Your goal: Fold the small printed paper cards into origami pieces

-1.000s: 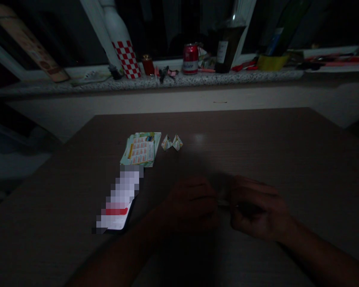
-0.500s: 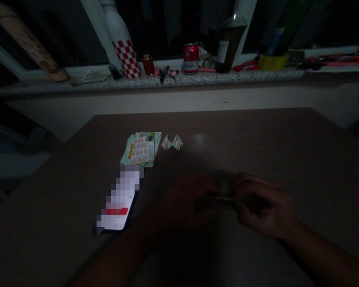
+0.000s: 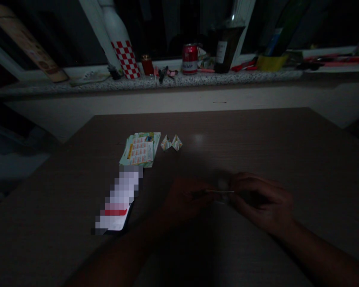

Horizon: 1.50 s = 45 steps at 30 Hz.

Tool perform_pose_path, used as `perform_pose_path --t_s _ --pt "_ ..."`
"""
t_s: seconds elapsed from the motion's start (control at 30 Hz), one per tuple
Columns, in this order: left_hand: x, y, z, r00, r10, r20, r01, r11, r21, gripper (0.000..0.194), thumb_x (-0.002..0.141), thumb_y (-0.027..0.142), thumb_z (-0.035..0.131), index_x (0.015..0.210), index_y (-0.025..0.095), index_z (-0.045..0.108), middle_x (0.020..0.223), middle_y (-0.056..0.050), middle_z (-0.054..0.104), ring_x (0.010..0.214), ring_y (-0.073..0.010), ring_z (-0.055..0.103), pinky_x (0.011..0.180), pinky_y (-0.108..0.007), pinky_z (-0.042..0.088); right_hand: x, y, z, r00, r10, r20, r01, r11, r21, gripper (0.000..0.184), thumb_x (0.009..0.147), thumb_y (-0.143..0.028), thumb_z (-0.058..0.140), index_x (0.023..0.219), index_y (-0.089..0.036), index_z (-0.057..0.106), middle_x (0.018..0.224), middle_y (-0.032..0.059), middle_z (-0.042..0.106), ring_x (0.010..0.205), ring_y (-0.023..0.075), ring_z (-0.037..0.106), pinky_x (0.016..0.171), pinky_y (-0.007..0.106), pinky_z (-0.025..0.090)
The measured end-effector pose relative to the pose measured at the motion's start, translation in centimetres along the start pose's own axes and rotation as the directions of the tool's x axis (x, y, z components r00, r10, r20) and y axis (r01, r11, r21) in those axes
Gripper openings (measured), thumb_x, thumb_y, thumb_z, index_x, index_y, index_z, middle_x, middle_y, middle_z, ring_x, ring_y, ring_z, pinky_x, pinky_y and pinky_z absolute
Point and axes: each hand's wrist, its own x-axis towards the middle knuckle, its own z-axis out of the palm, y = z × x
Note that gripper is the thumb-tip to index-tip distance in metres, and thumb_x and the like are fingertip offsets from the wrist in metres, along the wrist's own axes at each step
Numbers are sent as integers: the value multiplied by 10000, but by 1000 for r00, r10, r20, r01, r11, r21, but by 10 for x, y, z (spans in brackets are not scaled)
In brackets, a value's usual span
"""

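Between my two hands is a thin, flat piece of paper (image 3: 224, 191), seen nearly edge-on as a pale line. My left hand (image 3: 190, 197) pinches its left end, and my right hand (image 3: 261, 199) pinches the right end with thumb and fingers. Dim light hides most of the paper and much of the left fingers. Beyond the hands, a folded paper piece with two pointed halves (image 3: 176, 143) stands on the table. Just left of it lies a stack of printed paper slips (image 3: 140, 150). A lit phone (image 3: 118, 205) rests nearer to me, left of my left hand.
The brown table (image 3: 257, 139) meets a wall under a granite windowsill (image 3: 173, 81). On the sill stand a red-and-white checkered bottle (image 3: 128, 59), a red can (image 3: 190, 59), a dark bottle (image 3: 223, 52) and a yellow holder (image 3: 271, 63).
My left hand has shifted slightly left and its fingers have closed in on the paper. The paper sits a little higher, while my right hand has barely moved.
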Motion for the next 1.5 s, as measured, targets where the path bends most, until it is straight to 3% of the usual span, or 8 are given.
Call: perform_pose_path --t_s 0.23,0.63,0.73,0.8,0.93,1.03,1.2,1.5 --pt "-1 -2 2 998 61 -33 -60 998 14 222 849 325 595 767 148 702 607 5 631 542 -94 538 514 -191 371 1 -4 1 999 51 1 -51 997 54 153 761 -52 625 817 -193 637 732 45 671 655 176 651 552 300 527" --pt "1 1 3 992 -124 -20 118 973 -200 229 764 317 684 636 129 657 530 46 539 499 -69 477 491 -182 341 0 -6 0 990 141 -19 -141 990 3 104 775 -91 650 812 -189 651 718 34 689 625 154 655 543 258 517" --pt "3 -3 4 974 -223 48 222 880 -420 170 748 288 709 729 125 664 641 18 622 589 -92 561 562 -198 416 -2 -2 0 984 179 -4 -179 984 2 66 791 -141 652 824 -198 658 733 33 704 620 154 660 540 250 528" --pt "5 -7 6 961 -246 125 270 740 -616 183 726 247 734 848 132 659 779 -13 672 691 -115 617 649 -229 475 -2 1 0 986 166 3 -166 986 0 105 795 -147 648 883 -203 660 765 36 710 647 158 668 569 254 545" --pt "8 -14 7 938 -247 242 330 430 -840 502 635 161 801 1088 173 584 842 -19 668 691 -117 639 632 -227 512 -1 4 0 997 70 24 -70 998 2 201 787 -108 635 960 -210 649 814 51 717 715 178 684 624 281 566" --pt "8 -15 6 912 -239 334 395 288 -872 601 603 140 813 1145 193 559 819 -11 646 634 -103 621 567 -200 508 2 3 0 998 17 55 -19 999 33 235 777 -83 624 975 -207 654 845 71 717 775 205 691 660 315 574" --pt "5 -16 4 863 -181 472 503 211 -838 543 649 165 765 1154 208 567 875 -26 617 641 -108 600 552 -221 520 6 1 0 996 -58 70 53 996 72 197 770 -58 636 920 -180 670 824 82 697 749 193 678 624 299 564" --pt "6 -17 4 881 -182 438 471 244 -847 414 705 130 671 1105 206 595 872 -38 620 686 -121 602 571 -217 503 4 2 -2 992 -101 81 98 994 37 198 756 -58 627 892 -195 670 796 61 678 700 183 664 580 300 549"
